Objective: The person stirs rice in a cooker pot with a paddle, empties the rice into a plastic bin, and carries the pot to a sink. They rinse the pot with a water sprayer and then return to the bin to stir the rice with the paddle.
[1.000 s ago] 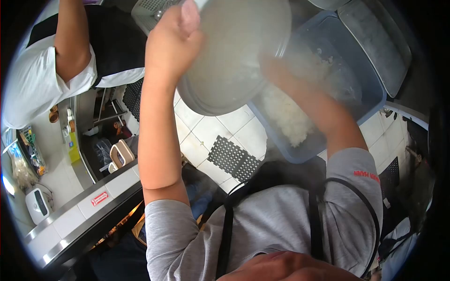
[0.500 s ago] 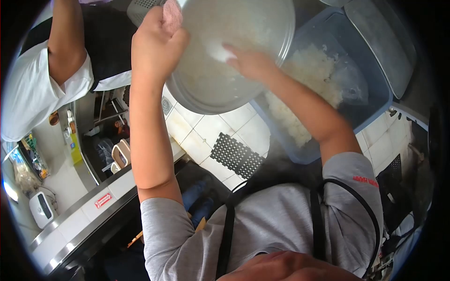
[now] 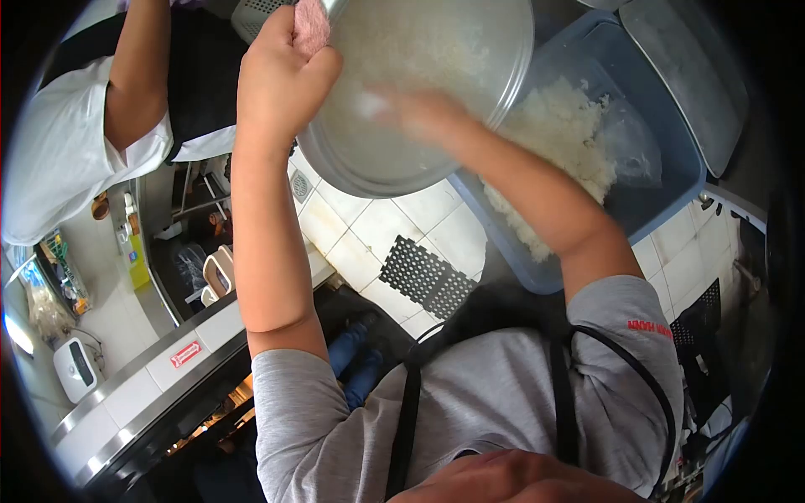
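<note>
A large metal pot [image 3: 379, 174] is tilted up in front of me, with a thin whitish film on its inside. My left hand [image 3: 285, 80] is closed around a folded pink cloth [image 3: 311, 28] at the pot's left edge. Inside the pot is my right hand [image 3: 426, 116], smeared by motion. At its fingertips shows a small white object [image 3: 372, 104], too blurred to name. Beside the pot, to the right, cooked white rice [image 3: 563, 132] is heaped in a blue-grey plastic tub [image 3: 693, 166]. My right forearm passes over the rice and the tub's near side.
Another person in a white sleeve [image 3: 54, 159] and black apron stands at left. A steel-edged counter [image 3: 159, 360] runs along the lower left. White floor tiles [image 3: 377, 226] and a black perforated mat [image 3: 428, 277] lie below. A clear plastic bag [image 3: 633, 151] is in the tub.
My right hand has moved left and slightly down inside the pot, with the white object at its fingertips. My left hand keeps its hold on the cloth; the pot has shifted slightly.
</note>
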